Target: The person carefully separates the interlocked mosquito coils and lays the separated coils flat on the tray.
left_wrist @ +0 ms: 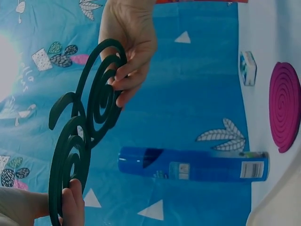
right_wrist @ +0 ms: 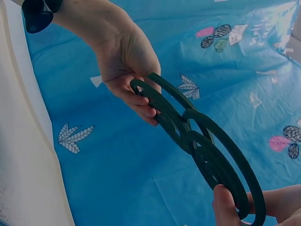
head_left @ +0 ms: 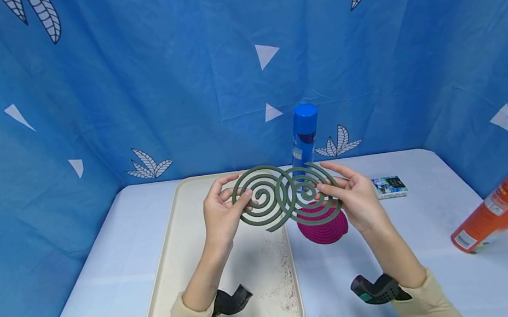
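Two dark green mosquito coils are held up above the table, overlapping where their outer rings cross in the middle. My left hand (head_left: 224, 216) pinches the left coil (head_left: 260, 168) at its outer side, thumb in front and fingers behind. The right coil (head_left: 318, 221) is gripped the same way by my right hand (head_left: 355, 195). In the left wrist view the coils show nearly edge-on, one outer arm curving away from the rest. Below them on the table lies a magenta spiral coil (head_left: 324, 233), partly covered by the right coil in the head view.
A cream tray (head_left: 258, 313) lies on the white table at the left. Behind the coils stands a blue spray can (head_left: 305, 125), with a small printed box (head_left: 390, 187) to its right. An orange spray can (head_left: 500, 202) stands at the far right. Blue patterned cloth hangs around the table.
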Tool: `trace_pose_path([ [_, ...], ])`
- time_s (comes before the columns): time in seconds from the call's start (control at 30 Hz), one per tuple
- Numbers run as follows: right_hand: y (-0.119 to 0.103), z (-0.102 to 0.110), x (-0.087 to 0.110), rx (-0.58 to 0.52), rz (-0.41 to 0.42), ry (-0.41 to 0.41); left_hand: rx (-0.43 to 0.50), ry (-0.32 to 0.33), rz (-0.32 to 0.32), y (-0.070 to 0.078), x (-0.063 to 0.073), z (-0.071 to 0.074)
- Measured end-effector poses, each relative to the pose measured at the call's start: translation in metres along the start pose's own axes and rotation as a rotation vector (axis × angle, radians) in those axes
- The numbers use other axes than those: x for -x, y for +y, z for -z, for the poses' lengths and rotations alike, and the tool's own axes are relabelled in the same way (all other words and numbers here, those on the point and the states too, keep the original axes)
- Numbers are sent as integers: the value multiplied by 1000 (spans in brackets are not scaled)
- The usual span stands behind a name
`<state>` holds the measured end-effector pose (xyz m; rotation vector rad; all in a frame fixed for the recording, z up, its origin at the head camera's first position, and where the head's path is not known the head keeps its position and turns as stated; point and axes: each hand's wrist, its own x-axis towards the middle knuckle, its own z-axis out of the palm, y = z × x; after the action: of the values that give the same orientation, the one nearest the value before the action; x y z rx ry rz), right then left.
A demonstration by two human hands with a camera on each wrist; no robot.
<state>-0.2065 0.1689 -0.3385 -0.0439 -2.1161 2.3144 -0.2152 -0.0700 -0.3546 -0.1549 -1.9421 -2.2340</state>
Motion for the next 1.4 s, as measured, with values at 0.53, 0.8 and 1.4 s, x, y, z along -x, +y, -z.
trace_pose_path([
  [0.53,2,-6,2,-55,-42,-38,2,20,34,2,-1,5],
  [0.8,-1,6,-1,-35,-48,-165,-121,-288,105,12,-7,22],
  [1.4,0,-8,3,-88,-5,-13,-12,12,27,0,-3,4],
])
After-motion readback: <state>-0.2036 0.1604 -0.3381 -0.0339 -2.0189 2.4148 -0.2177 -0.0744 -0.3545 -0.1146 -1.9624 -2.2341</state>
